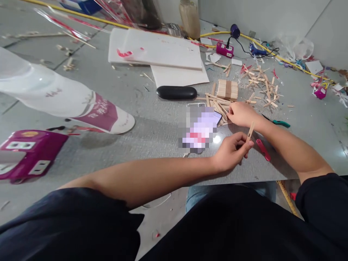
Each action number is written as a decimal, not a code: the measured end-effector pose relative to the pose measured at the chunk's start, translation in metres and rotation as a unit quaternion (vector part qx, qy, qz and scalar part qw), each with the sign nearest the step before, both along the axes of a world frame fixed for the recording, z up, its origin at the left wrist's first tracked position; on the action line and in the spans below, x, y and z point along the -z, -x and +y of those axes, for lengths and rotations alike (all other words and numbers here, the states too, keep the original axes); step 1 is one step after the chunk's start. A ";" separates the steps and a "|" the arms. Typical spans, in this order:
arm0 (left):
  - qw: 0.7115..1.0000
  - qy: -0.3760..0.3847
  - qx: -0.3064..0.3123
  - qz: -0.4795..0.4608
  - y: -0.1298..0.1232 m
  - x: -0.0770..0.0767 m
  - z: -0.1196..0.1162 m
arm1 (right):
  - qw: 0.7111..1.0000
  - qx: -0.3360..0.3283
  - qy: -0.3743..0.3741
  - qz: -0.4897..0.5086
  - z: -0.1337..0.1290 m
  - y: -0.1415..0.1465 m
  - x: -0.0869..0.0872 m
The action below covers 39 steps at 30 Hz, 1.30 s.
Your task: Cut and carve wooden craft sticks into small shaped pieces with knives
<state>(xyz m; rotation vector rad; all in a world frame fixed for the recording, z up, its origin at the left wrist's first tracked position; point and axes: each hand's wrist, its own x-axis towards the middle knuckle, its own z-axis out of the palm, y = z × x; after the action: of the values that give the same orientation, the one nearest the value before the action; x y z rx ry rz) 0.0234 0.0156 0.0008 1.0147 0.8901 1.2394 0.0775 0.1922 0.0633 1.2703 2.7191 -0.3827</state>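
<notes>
My left hand (233, 150) pinches a short piece of wooden craft stick (250, 132) upright between thumb and fingers; a small dark slot or gap shows in it. Farther forward, my right hand (243, 113) has its fingertips closed at a craft stick (220, 109) in a loose heap of flat sticks. Beside that heap lies a lit phone (201, 128), its screen blurred out. A banded bundle of craft sticks (227, 89) sits just behind the right hand. Near my left hand's fingertips, a red cutter (263, 149) rests on the table.
A black oblong case (176, 92) lies before white foam boards (160, 49). Stick scraps (265, 85) are scattered at the right, with green-handled pliers (281, 123) closer. A white-and-purple bottle (89, 105) and a purple power socket (29, 154) occupy the left. A yellow cable (269, 54) runs along the back.
</notes>
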 end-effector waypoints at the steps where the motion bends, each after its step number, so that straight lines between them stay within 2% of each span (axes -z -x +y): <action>1: 1.000 0.003 -0.008 -0.002 0.000 0.000 0.001 | 1.000 0.005 0.007 0.016 0.001 -0.005 -0.001; 4: 0.999 0.015 -0.039 0.001 0.001 0.000 0.003 | 0.995 0.023 0.022 0.091 0.002 -0.034 -0.008; 7: 0.997 0.040 -0.064 0.012 0.002 0.001 0.005 | 0.982 0.034 0.036 0.180 -0.009 -0.078 -0.016; 8: 0.996 0.051 -0.072 0.010 0.002 0.002 0.006 | 0.972 0.037 0.021 0.229 -0.015 -0.094 -0.017; 9: 0.995 0.062 -0.082 0.005 0.002 0.002 0.006 | 0.945 0.027 -0.013 0.326 -0.023 -0.109 -0.017; 11: 0.992 0.079 -0.099 0.002 0.003 0.002 0.004 | 0.880 -0.009 -0.064 0.470 -0.041 -0.134 -0.016; 12: 0.991 0.083 -0.105 0.007 0.004 0.001 0.003 | 0.862 -0.031 -0.058 0.503 -0.050 -0.143 -0.015; 15: 0.989 0.087 -0.109 0.039 0.007 -0.005 0.000 | 0.839 -0.141 0.012 0.525 -0.072 -0.155 -0.015; 16: 0.988 0.084 -0.117 0.047 0.009 -0.008 -0.001 | 0.833 -0.173 0.014 0.525 -0.076 -0.155 -0.015; 20: 0.989 0.069 -0.090 0.096 0.016 -0.019 -0.005 | 0.837 -0.243 -0.023 0.490 -0.082 -0.151 -0.013; 26: 0.986 0.021 -0.074 0.151 0.018 -0.021 -0.008 | 0.863 -0.248 -0.057 0.436 -0.084 -0.149 -0.008; 39: 0.982 -0.011 -0.065 0.177 0.020 -0.018 -0.008 | 0.850 -0.273 -0.066 0.447 -0.081 -0.142 0.005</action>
<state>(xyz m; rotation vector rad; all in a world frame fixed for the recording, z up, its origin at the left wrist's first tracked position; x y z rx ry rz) 0.0036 0.0076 0.0187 1.2345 1.2368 1.1976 0.2196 0.1114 0.0581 0.2415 3.7311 -0.8997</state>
